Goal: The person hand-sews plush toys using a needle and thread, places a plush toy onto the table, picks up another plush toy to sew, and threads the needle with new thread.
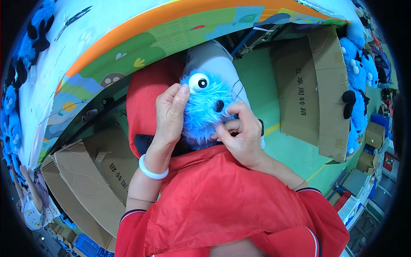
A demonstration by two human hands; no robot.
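A fluffy blue plush toy (199,113) rests on my lap, with a bulging white eye (199,83) with a black pupil at its top and a black oval nose (219,106) at its right. My left hand (172,109) pinches the toy's upper left side, thumb and fingers together beside the eye. At the lower right, my right hand (242,135) is closed with bent fingers, its thumb and fingertips in the blue fur. A thin dark thread (236,88) loops out right of the toy. Any needle is too small to see.
A table with a colourful printed cover (145,47) curves across in front, with thread snips (77,16) on top. One cardboard box (308,94) stands at right with blue plush toys (357,77) beyond it, another box (100,175) at left. A person's arm (32,186) shows far left.
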